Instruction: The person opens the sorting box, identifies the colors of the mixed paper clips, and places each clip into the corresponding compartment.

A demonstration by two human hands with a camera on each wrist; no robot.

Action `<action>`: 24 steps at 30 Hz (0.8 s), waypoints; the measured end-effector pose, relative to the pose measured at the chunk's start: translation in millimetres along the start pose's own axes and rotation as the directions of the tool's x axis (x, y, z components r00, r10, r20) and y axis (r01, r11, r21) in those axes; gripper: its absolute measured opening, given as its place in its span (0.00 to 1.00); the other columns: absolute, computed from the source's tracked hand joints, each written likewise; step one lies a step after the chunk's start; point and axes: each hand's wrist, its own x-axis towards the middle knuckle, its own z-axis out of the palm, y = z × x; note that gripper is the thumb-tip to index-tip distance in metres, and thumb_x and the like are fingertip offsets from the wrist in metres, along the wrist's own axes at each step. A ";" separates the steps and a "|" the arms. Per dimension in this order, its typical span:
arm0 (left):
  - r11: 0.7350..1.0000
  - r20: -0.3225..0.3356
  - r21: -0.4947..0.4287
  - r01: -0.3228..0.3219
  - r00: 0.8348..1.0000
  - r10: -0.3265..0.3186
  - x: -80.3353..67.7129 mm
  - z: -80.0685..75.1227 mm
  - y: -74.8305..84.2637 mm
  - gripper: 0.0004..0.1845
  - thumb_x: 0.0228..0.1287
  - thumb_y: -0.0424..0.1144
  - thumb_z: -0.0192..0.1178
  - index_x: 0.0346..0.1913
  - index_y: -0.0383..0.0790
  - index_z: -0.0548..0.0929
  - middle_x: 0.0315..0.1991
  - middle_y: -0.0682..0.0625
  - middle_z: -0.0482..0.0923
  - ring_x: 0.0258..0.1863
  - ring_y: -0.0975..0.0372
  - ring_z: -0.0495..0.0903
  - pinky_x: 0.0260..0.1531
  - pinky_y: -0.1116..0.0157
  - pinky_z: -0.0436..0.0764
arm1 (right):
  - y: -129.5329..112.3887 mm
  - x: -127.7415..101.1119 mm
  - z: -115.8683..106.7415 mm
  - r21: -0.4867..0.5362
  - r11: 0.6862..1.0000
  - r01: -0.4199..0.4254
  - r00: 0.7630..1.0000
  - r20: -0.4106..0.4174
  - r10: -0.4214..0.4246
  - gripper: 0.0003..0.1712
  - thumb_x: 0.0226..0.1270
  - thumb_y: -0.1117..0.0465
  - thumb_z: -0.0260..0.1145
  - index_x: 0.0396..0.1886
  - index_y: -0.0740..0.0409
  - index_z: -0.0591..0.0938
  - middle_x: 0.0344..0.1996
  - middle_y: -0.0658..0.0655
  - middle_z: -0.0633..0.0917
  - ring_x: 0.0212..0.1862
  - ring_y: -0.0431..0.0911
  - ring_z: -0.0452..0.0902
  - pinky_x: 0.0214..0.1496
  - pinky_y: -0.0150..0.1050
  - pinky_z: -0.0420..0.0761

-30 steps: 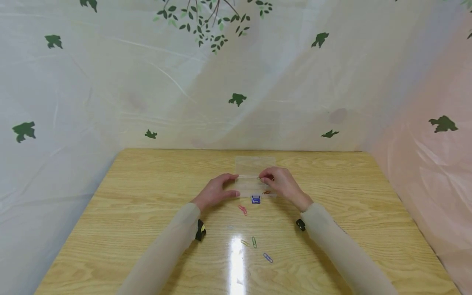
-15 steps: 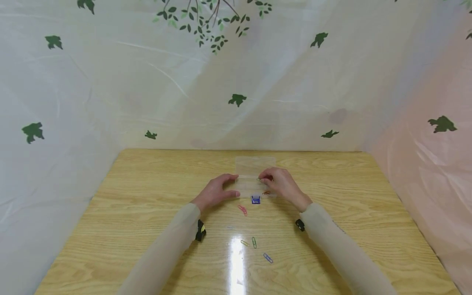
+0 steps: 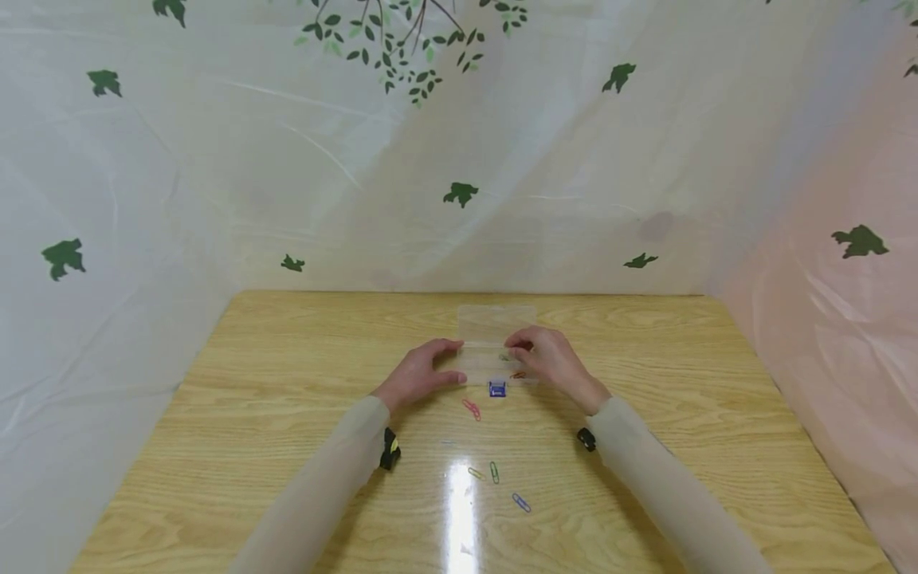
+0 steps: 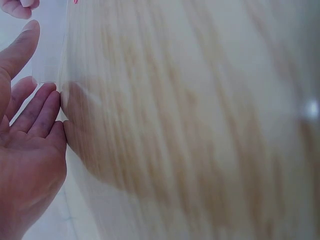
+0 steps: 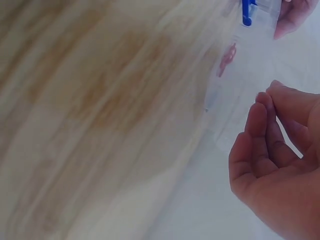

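The left hand (image 3: pixel 419 371) is resting open against the left edge of the clear plastic box (image 3: pixel 495 344), which is sitting mid-desk (image 3: pixel 287 414). The right hand (image 3: pixel 548 359) is hovering over the box's right side, fingertips pinched together; whether they are holding anything cannot be told. Paper clips (image 3: pixel 495 472) are lying nearer.

Wooden counter against a draped plastic backdrop.
The counter (image 3: pixel 287 414) has a pale, glossy wood-grain top with a bright light glare (image 3: pixel 460 510) near its front edge. Translucent sheeting (image 3: pixel 215 159) printed with green leaves and branches hangs behind and on both sides.
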 end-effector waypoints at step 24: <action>1.000 -0.001 0.008 0.002 1.000 -0.002 -2.4 -0.4 3.7 0.35 0.66 0.47 0.73 0.74 0.45 0.74 0.74 0.46 0.71 0.75 0.50 0.65 0.76 0.51 0.61 | -15.6 -54.7 -15.1 0.040 0.984 0.171 0.983 -0.078 -0.168 0.11 0.67 0.64 0.75 0.48 0.60 0.88 0.49 0.57 0.89 0.56 0.55 0.84 0.59 0.56 0.83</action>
